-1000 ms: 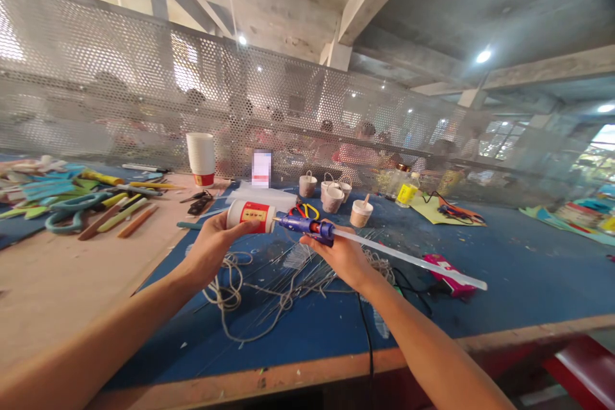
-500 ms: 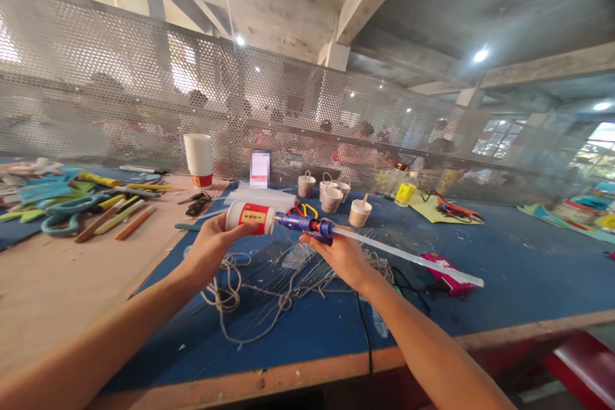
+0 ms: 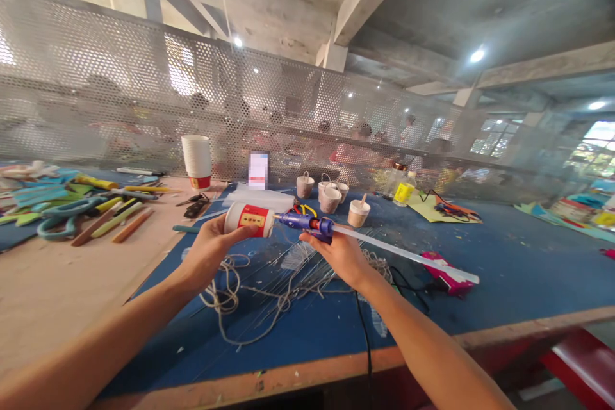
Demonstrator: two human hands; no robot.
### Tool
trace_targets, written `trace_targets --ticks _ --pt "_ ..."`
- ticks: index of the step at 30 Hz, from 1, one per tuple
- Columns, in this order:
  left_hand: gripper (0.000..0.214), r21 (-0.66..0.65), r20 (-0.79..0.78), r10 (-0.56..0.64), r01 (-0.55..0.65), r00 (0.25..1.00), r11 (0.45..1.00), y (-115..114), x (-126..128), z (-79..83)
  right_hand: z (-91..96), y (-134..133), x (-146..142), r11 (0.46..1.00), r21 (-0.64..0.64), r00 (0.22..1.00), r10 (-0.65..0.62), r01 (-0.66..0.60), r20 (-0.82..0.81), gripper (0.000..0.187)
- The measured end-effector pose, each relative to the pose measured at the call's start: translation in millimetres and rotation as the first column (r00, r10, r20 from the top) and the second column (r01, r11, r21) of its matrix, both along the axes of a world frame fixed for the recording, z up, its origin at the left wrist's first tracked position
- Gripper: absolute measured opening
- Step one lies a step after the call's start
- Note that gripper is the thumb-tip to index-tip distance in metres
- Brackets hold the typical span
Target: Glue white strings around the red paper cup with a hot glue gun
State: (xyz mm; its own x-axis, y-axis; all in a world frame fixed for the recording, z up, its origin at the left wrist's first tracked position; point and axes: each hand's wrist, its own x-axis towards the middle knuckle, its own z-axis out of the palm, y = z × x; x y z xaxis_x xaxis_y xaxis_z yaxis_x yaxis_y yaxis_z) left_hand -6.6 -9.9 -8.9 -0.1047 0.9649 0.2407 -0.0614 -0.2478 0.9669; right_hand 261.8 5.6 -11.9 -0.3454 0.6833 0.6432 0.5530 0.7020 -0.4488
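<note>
My left hand [image 3: 211, 245] is closed round a white paper cup [image 3: 234, 218] with a red and yellow label, held on its side above the table. In my right hand [image 3: 342, 255] is a blue glue gun [image 3: 303, 223], its nozzle at the right end of the cup; I cannot tell whether it touches. A long translucent glue stick [image 3: 408, 252] sticks out of the gun's back, over my right wrist. Beneath both hands lie a loose tangle of cord [image 3: 225, 288] and thin clear glue strands [image 3: 278, 285].
Behind my hands stand several small cord-wrapped buckets [image 3: 330, 199] and a cup with a stick [image 3: 358, 213]. Stacked paper cups [image 3: 196, 160], scissors [image 3: 67, 214] and pens are at left. At right are a yellow-labelled bottle [image 3: 406, 189] and a magenta packet [image 3: 446, 274]. A perforated metal screen [image 3: 288, 102] closes the back.
The view has shifted very slightly. Both hands keep their hold, and the cup and glue gun stay nearly in the same place against each other.
</note>
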Motion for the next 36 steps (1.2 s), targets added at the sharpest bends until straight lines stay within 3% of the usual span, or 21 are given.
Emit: trace_targets --ticks 22,36 --pt "0.038 0.005 -0.033 -0.018 0.019 0.999 1.0 -1.1 -0.7 0.2 0.4 0.6 0.9 0.999 0.024 0.999 -0.035 0.035 -0.015 0.038" --pt "0.038 0.014 -0.036 -0.016 0.017 0.999 1.0 -3.6 0.4 1.1 5.7 -2.0 -0.5 0.997 -0.07 0.997 -0.041 0.037 -0.064 0.033"
